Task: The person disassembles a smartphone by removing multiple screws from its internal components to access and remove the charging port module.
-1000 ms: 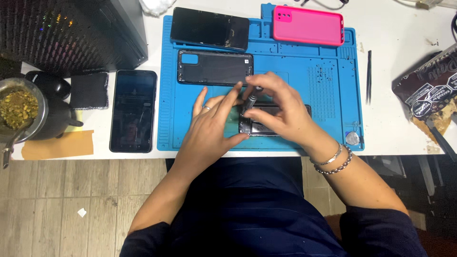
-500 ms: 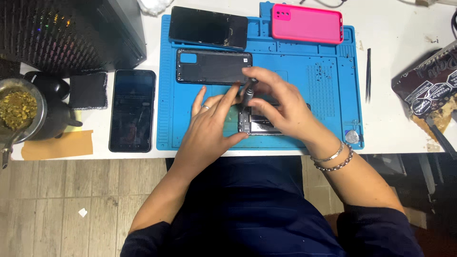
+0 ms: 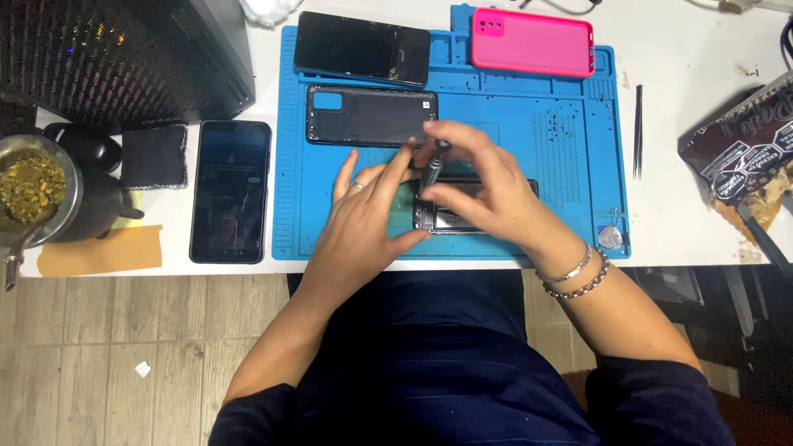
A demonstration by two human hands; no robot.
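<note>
Nearest the camera, the person's dark-clothed lap fills the lower frame, with both forearms reaching up onto the blue work mat (image 3: 570,149). The left hand (image 3: 363,215) lies flat with fingers spread, pressing down on the opened phone (image 3: 462,216), which sits on the near part of the mat, mostly hidden under the hands. The right hand (image 3: 487,186), bracelets at the wrist, is closed in a pinch around a small screwdriver (image 3: 433,165) held upright with its tip down on the phone's upper-left corner.

Judging by how things lie, the disassembly looks well under way: the phone's back is off, and a dark back cover (image 3: 372,116) rests just beyond the hands on the mat. The inner frame appears to be in place, so screws likely remain, though how many cannot be told because the hands cover most of the body.

Farther off on the mat lie a dark phone with its screen up (image 3: 362,48) and a pink case (image 3: 533,41). A small round disc (image 3: 610,238) sits at the mat's near right corner. Left of the mat, another black phone (image 3: 230,190) lies on the white table, beside a dark square pad (image 3: 154,155) and a cup of green herb (image 3: 31,186). Tweezers (image 3: 638,130) lie to the right, well apart. Nothing crowds the hands except the back cover close behind them.
</note>
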